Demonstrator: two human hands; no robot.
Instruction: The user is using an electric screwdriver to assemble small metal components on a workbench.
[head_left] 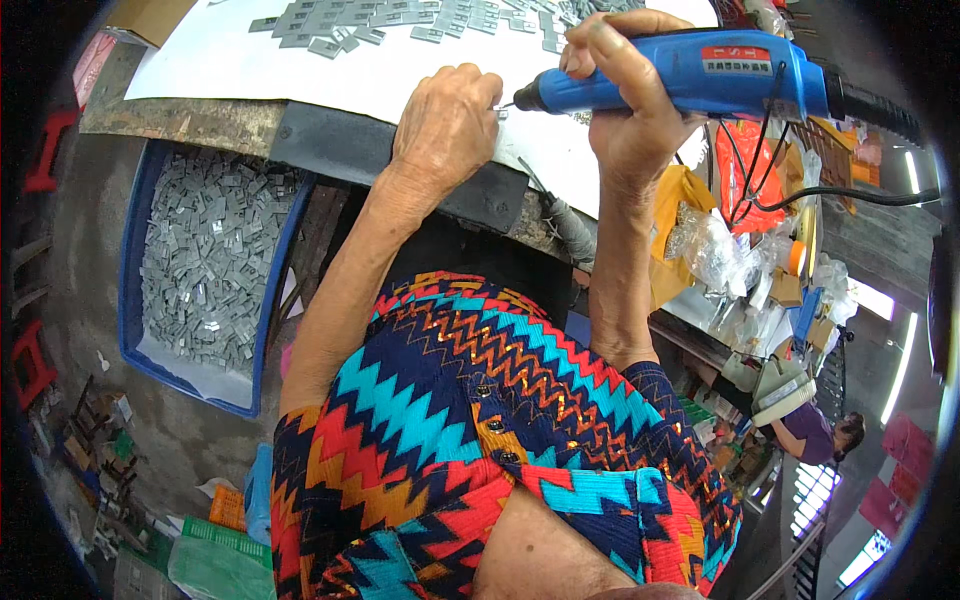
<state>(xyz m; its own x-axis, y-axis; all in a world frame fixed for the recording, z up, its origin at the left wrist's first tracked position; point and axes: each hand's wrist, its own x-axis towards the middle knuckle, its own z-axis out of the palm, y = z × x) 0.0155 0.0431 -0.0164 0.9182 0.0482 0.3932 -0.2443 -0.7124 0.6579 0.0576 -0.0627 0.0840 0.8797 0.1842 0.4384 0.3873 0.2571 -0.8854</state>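
Note:
My right hand (638, 135) is wrapped around a blue electric screwdriver (640, 78), held nearly level with its black nose pointing left. A thin bit at that nose reaches a small grey piece (503, 114) by my left fingertips. My left hand (440, 125) is closed in a pinch on this piece, resting over the near edge of the table; the fingers cover most of it. Beyond both hands, flat grey rectangular pieces (395, 14) lie in loose rows on a white sheet (230, 65).
Below the table at left stands a blue bin (128, 290) with many grey pieces. A black slab (330, 140) lines the table's front edge. A black cable (870, 198) hangs at right, near plastic bags (720, 245). Another person (815, 438) is at far right.

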